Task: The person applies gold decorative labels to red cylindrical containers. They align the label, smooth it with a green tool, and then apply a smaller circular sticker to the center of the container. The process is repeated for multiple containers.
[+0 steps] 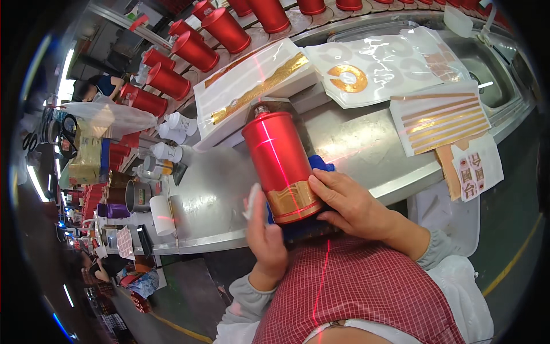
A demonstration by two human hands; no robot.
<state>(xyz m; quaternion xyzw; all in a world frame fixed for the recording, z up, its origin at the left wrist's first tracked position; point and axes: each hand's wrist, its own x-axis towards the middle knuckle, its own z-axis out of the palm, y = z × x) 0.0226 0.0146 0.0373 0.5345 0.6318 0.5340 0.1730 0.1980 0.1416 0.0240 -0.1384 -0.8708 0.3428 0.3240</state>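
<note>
In front of me a red metallic bottle [276, 146] lies tilted, its narrow neck pointing away. A gold patterned band [289, 202] wraps its lower end. My right hand [358, 207] grips the bottle's right side, fingers resting by the gold band and thumb near the base. My left hand [266, 238] is on the other side, slightly blurred, with a white cloth-like piece [251, 200] at its fingers. Under the bottle is a dark support with blue padding [322, 164]. A thin red light line runs along the bottle.
White sheets with gold decals [346, 78] and gold strips [441, 123] lie on the metal bench [366, 137], near a sink [487, 74]. A white box [258, 86] stands beyond the bottle. Red bottles [226, 30] line a conveyor behind. White bottles [182, 123] and a paper roll [162, 215] are left.
</note>
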